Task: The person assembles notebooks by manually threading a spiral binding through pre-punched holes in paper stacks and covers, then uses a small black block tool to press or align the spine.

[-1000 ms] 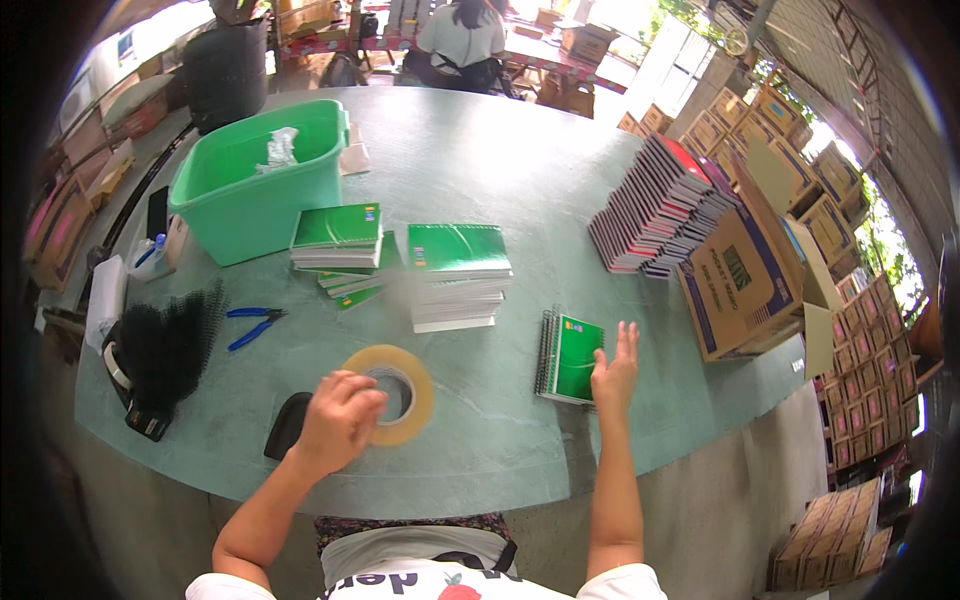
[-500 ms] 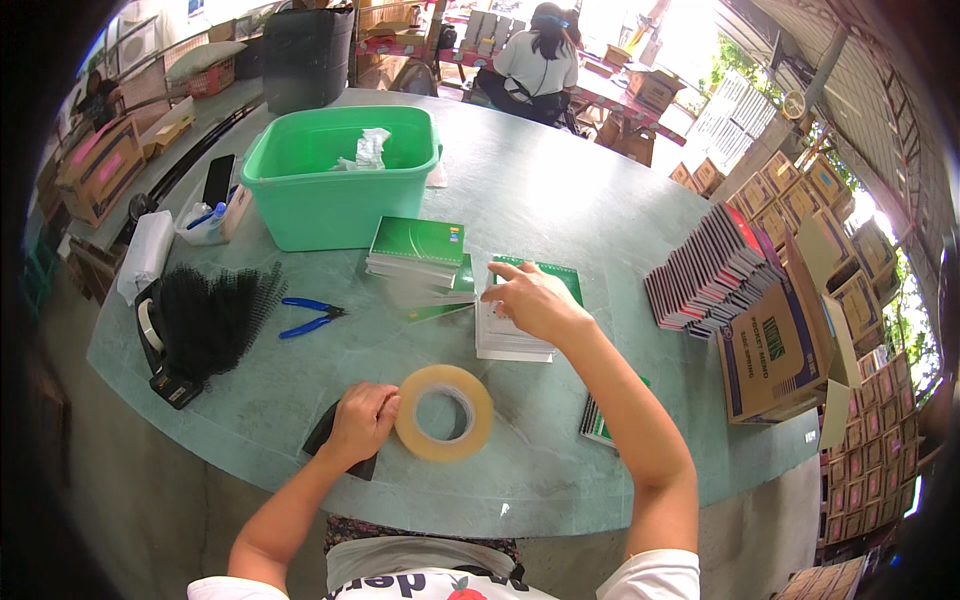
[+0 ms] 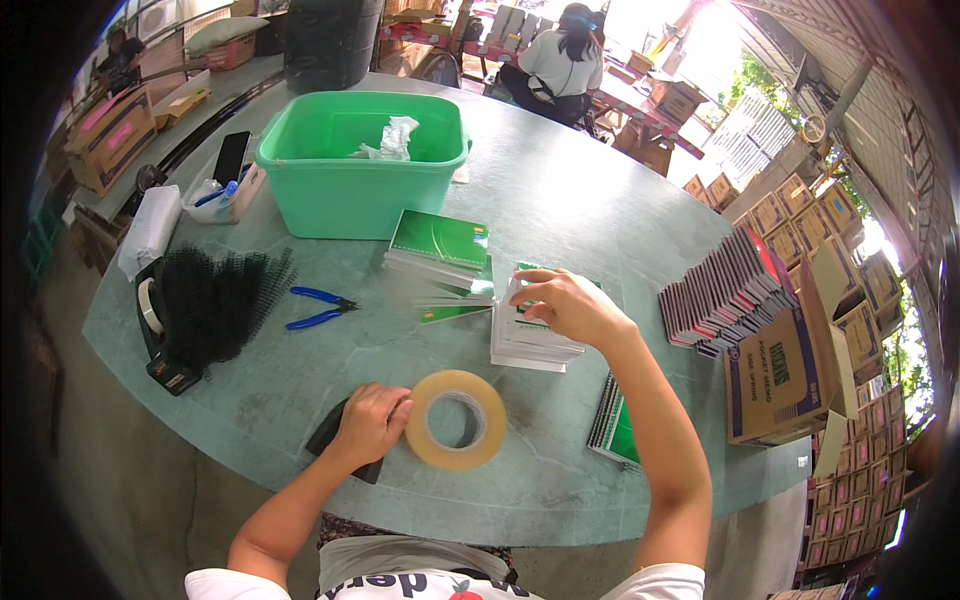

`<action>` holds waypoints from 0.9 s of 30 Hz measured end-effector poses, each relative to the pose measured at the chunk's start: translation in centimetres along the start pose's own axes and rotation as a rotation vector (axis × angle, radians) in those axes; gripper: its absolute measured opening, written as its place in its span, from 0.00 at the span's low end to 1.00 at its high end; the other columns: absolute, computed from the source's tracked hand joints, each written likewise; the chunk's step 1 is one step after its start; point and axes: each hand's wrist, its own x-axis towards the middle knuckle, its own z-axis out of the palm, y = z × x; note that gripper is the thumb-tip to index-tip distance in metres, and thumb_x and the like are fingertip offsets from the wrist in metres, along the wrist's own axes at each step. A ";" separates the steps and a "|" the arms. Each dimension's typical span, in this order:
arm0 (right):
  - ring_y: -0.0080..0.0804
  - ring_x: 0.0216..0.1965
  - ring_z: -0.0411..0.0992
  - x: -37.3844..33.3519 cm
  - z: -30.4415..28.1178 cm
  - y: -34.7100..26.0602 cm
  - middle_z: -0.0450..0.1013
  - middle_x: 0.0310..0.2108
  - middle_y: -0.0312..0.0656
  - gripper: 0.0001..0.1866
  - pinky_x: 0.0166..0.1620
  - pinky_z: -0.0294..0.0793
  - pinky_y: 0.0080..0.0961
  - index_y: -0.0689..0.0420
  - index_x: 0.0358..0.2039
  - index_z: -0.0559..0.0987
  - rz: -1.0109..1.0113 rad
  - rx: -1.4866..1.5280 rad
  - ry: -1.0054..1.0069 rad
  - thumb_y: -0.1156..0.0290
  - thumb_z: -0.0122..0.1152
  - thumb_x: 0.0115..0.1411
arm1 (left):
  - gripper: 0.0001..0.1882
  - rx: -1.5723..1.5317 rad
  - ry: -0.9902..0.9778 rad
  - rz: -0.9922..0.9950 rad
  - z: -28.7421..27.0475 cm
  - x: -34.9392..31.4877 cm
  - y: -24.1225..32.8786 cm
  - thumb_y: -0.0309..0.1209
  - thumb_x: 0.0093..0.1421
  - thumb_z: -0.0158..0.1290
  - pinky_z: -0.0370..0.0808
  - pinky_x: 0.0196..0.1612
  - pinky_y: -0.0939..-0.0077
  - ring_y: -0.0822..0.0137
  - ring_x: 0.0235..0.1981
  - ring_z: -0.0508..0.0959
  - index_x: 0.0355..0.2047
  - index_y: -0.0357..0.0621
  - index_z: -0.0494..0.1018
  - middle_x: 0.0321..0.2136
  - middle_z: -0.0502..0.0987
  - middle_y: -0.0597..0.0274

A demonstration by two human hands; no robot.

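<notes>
Right hand point(image 3: 568, 305), frame centre, fingers bent over green-covered white-paged notebook stack point(image 3: 528, 346), pinch unclear; sideways drag could topple it. Left hand point(image 3: 374, 424) curled, grip unclear.

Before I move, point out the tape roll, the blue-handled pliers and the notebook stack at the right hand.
Tape roll point(image 3: 493, 425): head view, right side of its ring.
Blue-handled pliers point(image 3: 317, 319): head view, the nearer handle.
Notebook stack point(image 3: 528, 347): head view, white page edges at its front.

The notebook covers point(image 3: 438, 238) look glossy, the tub point(image 3: 365, 200) smooth plastic, the carton point(image 3: 782, 385) matt cardboard.
</notes>
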 end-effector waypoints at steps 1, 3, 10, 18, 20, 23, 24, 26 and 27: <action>0.43 0.46 0.73 0.0 -0.1 0.1 0.69 0.53 0.47 0.13 0.51 0.70 0.37 0.52 0.39 0.80 0.001 0.021 -0.007 0.76 0.59 0.52 | 0.10 -0.004 -0.002 -0.001 0.0 0.0 0.0 0.31 0.57 0.52 0.70 0.36 0.62 0.54 0.27 0.74 0.32 0.36 0.74 0.23 0.75 0.52; 0.45 0.44 0.73 0.1 -0.2 0.2 0.69 0.52 0.48 0.13 0.49 0.72 0.37 0.54 0.39 0.80 0.005 0.062 -0.022 0.77 0.57 0.51 | 0.10 -0.010 0.007 0.008 0.1 0.0 -0.1 0.31 0.57 0.52 0.70 0.35 0.62 0.54 0.27 0.74 0.32 0.36 0.74 0.23 0.75 0.52; 0.45 0.34 0.75 -0.7 0.0 -0.4 0.73 0.45 0.51 0.24 0.39 0.75 0.34 0.58 0.48 0.73 0.147 -0.055 0.206 0.86 0.50 0.48 | 0.10 0.027 0.020 0.029 0.1 0.0 0.0 0.30 0.55 0.54 0.70 0.39 0.62 0.53 0.34 0.74 0.34 0.36 0.74 0.30 0.75 0.51; 0.24 0.40 0.73 -5.7 6.0 -8.4 0.74 0.42 0.41 0.20 0.41 0.72 0.18 0.63 0.54 0.68 0.077 1.052 1.029 0.82 0.49 0.60 | 0.20 -1.297 0.113 -0.399 -0.6 6.9 6.8 0.23 0.49 0.62 0.72 0.46 0.74 0.70 0.43 0.74 0.43 0.41 0.72 0.42 0.75 0.60; 0.25 0.41 0.73 -7.4 9.4 -8.4 0.75 0.40 0.39 0.19 0.44 0.71 0.19 0.64 0.53 0.69 0.024 1.359 1.049 0.82 0.52 0.59 | 0.19 -1.538 -0.059 -0.460 0.1 8.3 6.0 0.21 0.47 0.63 0.73 0.44 0.77 0.72 0.40 0.75 0.41 0.41 0.73 0.39 0.76 0.62; 0.24 0.41 0.73 -9.4 11.8 -5.9 0.76 0.38 0.39 0.18 0.44 0.71 0.18 0.64 0.49 0.72 0.104 1.399 0.833 0.80 0.58 0.56 | 0.17 -1.175 -0.161 -0.358 1.0 8.0 3.9 0.18 0.46 0.63 0.73 0.40 0.80 0.74 0.34 0.76 0.37 0.41 0.74 0.32 0.78 0.64; 0.23 0.40 0.73 -10.0 11.8 -5.5 0.76 0.37 0.39 0.18 0.43 0.71 0.18 0.64 0.47 0.73 0.157 1.362 0.755 0.80 0.60 0.55 | 0.16 -1.039 -0.192 -0.331 1.1 7.9 4.0 0.18 0.46 0.62 0.74 0.38 0.81 0.75 0.33 0.76 0.36 0.41 0.75 0.30 0.78 0.65; 0.22 0.38 0.73 -9.3 12.7 -5.8 0.76 0.36 0.39 0.16 0.41 0.72 0.18 0.63 0.42 0.76 0.269 1.122 0.640 0.79 0.64 0.52 | 0.14 -0.820 -0.267 -0.318 1.6 7.6 4.1 0.18 0.46 0.62 0.74 0.36 0.81 0.76 0.31 0.76 0.34 0.41 0.75 0.28 0.78 0.67; 0.22 0.37 0.73 -8.6 12.9 -6.2 0.77 0.35 0.39 0.15 0.41 0.72 0.17 0.63 0.40 0.77 0.315 0.997 0.582 0.79 0.66 0.50 | 0.14 -0.736 -0.306 -0.325 1.9 7.3 4.2 0.18 0.45 0.63 0.73 0.36 0.82 0.77 0.31 0.76 0.33 0.41 0.75 0.28 0.78 0.67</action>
